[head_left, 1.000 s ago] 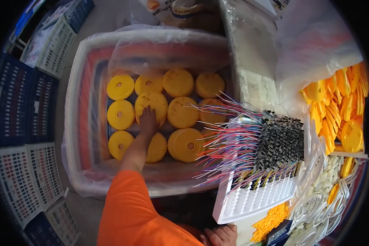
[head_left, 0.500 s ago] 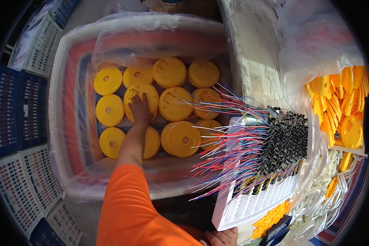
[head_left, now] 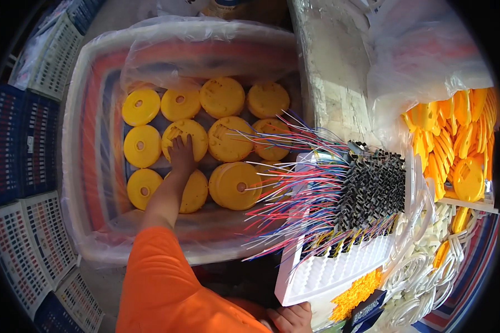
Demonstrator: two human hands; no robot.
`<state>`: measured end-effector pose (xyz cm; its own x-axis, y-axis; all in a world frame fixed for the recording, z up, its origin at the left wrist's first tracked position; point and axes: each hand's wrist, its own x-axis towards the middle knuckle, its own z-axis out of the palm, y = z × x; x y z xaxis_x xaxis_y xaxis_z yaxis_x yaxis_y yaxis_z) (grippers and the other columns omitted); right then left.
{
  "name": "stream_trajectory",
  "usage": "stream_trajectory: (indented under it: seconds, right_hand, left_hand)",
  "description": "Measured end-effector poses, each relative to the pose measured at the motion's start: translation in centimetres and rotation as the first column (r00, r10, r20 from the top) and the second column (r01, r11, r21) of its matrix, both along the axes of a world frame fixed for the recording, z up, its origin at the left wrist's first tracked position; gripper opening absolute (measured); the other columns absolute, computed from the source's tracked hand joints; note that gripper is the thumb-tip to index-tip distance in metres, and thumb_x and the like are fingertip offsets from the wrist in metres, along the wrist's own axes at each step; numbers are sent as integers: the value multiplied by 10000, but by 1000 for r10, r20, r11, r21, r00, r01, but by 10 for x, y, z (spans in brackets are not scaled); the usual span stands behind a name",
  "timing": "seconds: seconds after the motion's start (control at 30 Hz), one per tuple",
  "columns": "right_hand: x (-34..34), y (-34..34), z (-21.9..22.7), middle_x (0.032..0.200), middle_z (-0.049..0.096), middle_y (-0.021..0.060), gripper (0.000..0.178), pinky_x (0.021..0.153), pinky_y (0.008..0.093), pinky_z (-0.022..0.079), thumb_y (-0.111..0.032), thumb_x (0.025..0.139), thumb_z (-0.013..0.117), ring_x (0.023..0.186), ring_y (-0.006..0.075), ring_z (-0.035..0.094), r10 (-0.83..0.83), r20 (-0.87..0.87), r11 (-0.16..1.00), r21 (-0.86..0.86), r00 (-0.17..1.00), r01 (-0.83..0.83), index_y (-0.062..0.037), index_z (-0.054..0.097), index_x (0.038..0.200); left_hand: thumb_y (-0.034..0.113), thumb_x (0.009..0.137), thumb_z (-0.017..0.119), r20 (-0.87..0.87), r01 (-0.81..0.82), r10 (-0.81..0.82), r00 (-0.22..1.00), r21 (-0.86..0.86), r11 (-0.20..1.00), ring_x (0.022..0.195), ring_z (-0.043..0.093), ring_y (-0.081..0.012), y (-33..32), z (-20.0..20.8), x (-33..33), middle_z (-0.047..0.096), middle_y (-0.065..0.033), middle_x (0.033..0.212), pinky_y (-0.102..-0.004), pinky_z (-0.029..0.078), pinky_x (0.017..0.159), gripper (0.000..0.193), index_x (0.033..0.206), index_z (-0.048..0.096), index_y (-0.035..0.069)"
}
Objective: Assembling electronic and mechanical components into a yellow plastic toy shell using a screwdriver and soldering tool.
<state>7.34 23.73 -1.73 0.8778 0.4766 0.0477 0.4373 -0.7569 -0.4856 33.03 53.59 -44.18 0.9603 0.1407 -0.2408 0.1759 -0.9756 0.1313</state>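
My left hand [head_left: 181, 157] reaches down into a plastic-lined bin [head_left: 89, 122] full of stacked yellow round discs. Its fingers rest flat on top of one disc stack [head_left: 186, 136] in the middle row, apart and not closed around it. More stacks stand around it, such as a large one [head_left: 234, 185] to the right. My orange sleeve [head_left: 161, 283] fills the lower middle. My right hand [head_left: 291, 318] shows only partly at the bottom edge, touching the near corner of a white foam tray [head_left: 328, 272]; its grip is hidden.
The white tray carries black connectors [head_left: 372, 191] with many coloured wires [head_left: 286, 188] fanning left over the bin. Yellow plastic parts [head_left: 455, 144] lie in a bag at right. White rings [head_left: 422, 283] sit lower right. Blue and white crates [head_left: 22, 166] stand at left.
The view has shifted so the bin sits slightly lower. My left hand stays on the same middle disc stack, fingers a little further onto it.
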Motion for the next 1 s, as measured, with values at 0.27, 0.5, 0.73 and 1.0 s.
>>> stream_trajectory:
  seconds: [0.27, 0.5, 0.73, 1.0]
  right_hand:
    - [-10, -3, -4, 739, 596, 51, 255, 669, 394, 450, -200, 765, 815, 645, 221, 555, 6, -14, 1000, -7, 1000, -6, -36, 705, 927]
    - [-15, -3, -9, 741, 596, 59, 235, 695, 418, 452, -185, 740, 814, 656, 236, 555, -17, 8, 1000, -3, 1000, 17, -57, 714, 910]
    - [-23, -5, -10, 759, 606, 62, 218, 696, 422, 453, -165, 743, 805, 666, 245, 565, -46, 26, 998, -42, 999, 47, -72, 705, 911]
    - [-22, -2, -9, 776, 617, 63, 216, 715, 433, 458, -166, 760, 806, 688, 243, 583, -47, -16, 998, -33, 999, 46, -70, 701, 923]
  left_hand:
    - [388, 885, 709, 78, 190, -190, 979, -690, 699, 1175, 575, -483, -56, 33, -47, 556, -287, 1322, -503, 497, 980, 635, 1348, 518, -2]
    - [421, 862, 730, -89, 36, -129, 988, -672, 739, 1153, 608, -455, -94, -25, -64, 552, -336, 1306, -497, 507, 980, 693, 1338, 520, -37]
    - [424, 804, 773, -306, -110, -187, 934, -742, 661, 1067, 674, -364, -101, 39, -43, 697, -214, 1136, -439, 523, 936, 580, 1198, 650, 16]
    - [312, 796, 796, -140, -46, -61, 988, -653, 756, 942, 694, -329, 7, 191, 1, 711, -179, 998, -419, 541, 829, 468, 1154, 660, 41]
